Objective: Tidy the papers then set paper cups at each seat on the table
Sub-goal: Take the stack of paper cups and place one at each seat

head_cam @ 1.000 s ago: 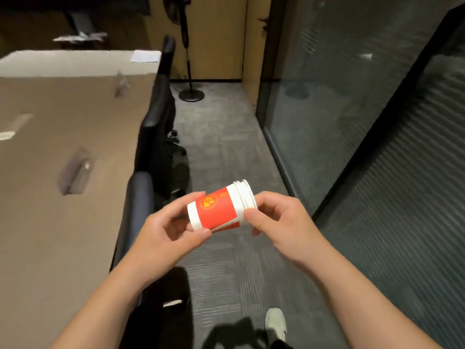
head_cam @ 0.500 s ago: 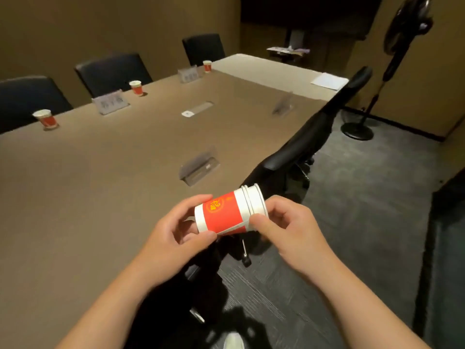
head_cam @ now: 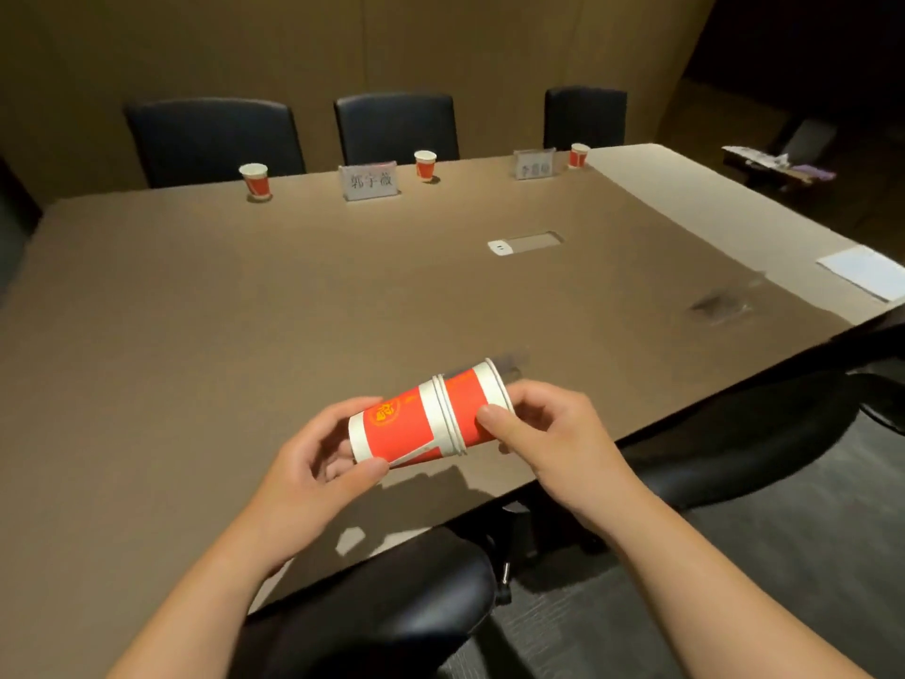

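Note:
A sideways stack of red-and-white paper cups point(head_cam: 406, 426) hovers over the near edge of the brown table point(head_cam: 245, 311). My left hand point(head_cam: 313, 463) grips the stack's base end. My right hand point(head_cam: 548, 433) pinches the innermost cup point(head_cam: 472, 409), which sticks partly out of the stack at its rim end. Three red cups stand upright along the far side: one at far left point(head_cam: 254, 181), one in the middle point(head_cam: 425, 165), one at far right point(head_cam: 579, 155). A sheet of white paper point(head_cam: 862, 269) lies at the table's right edge.
Two name plates point(head_cam: 369, 181) point(head_cam: 534, 165) stand between the far cups. Three dark chairs point(head_cam: 215, 139) line the far side; two black chairs point(head_cam: 392, 619) point(head_cam: 764, 433) are tucked at the near edge. A power socket panel point(head_cam: 526, 242) sits mid-table. A cluttered side stand point(head_cam: 778, 161) is at far right.
My view swung left from the corridor to face the table. My right hand has drawn one cup partway out of the stack, which was fully nested before.

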### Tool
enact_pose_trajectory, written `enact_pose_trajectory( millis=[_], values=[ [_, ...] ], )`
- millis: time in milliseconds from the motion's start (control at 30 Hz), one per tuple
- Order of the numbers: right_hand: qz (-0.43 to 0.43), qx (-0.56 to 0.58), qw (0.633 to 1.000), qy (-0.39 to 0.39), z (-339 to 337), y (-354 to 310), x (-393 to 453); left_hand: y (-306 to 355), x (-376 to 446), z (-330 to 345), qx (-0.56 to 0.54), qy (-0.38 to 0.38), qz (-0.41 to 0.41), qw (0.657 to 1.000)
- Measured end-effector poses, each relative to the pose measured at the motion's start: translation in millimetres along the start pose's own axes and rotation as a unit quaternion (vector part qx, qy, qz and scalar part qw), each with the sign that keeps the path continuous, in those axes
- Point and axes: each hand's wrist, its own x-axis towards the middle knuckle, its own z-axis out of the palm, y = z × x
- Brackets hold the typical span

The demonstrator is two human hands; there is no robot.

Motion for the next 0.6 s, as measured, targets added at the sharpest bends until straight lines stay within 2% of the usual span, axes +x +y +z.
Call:
enact_pose_trajectory(
  millis=[133, 233, 300, 433, 533, 600],
  values=[
    [-0.021, -0.022, 0.999, -0.030, 7.9, 9.4, 55.8, -11.8, 3.1, -31.4, 0.008, 0.091, -0.034, 0.995],
    [-0.064, -0.141, 0.986, -0.060, 13.8, 30.9, 100.6, -21.0, -2.7, -51.9, 0.009, 0.149, -0.068, 0.986],
    [-0.148, -0.268, 0.944, -0.123, 33.3, 55.6, 129.8, -28.6, -10.5, -59.5, 0.010, 0.192, -0.080, 0.978],
    [-0.251, -0.474, 0.808, -0.243, 84.5, 109.3, 150.9, -34.1, -22.4, -56.7, 0.005, 0.244, -0.103, 0.964],
    [-0.219, -0.557, 0.735, -0.318, 116.0, 130.5, 155.6, -38.3, -27.4, -49.9, 0.000, 0.260, -0.126, 0.957],
    [-0.198, -0.577, 0.712, -0.347, 127.9, 139.7, 162.9, -39.6, -27.4, -46.5, 0.001, 0.270, -0.137, 0.953]
  ],
)
